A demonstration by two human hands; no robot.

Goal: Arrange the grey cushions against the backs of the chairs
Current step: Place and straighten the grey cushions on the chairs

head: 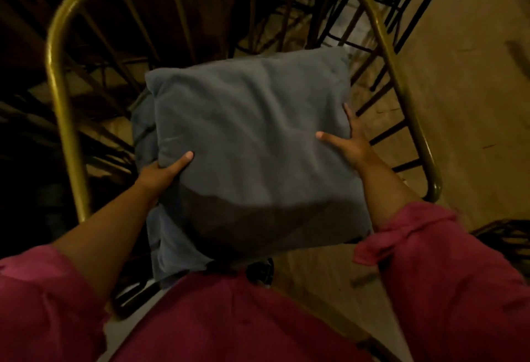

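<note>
Pink sleeves (447,261) lead to both hands (163,172) gripping the grey cushion's (246,143) side edges above the chair (57,80).

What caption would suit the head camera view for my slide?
Both hands, left hand and right hand, hold a grey cushion by its sides over a brass-framed chair.

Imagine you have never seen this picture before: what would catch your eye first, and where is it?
First comes the grey cushion filling the middle of the view, gripped at its side edges by the left hand and the right hand, thumbs on top. Around it curves the brass-coloured tubular chair frame, arching across the top and down both sides. Bright pink sleeves fill the bottom corners.
</note>
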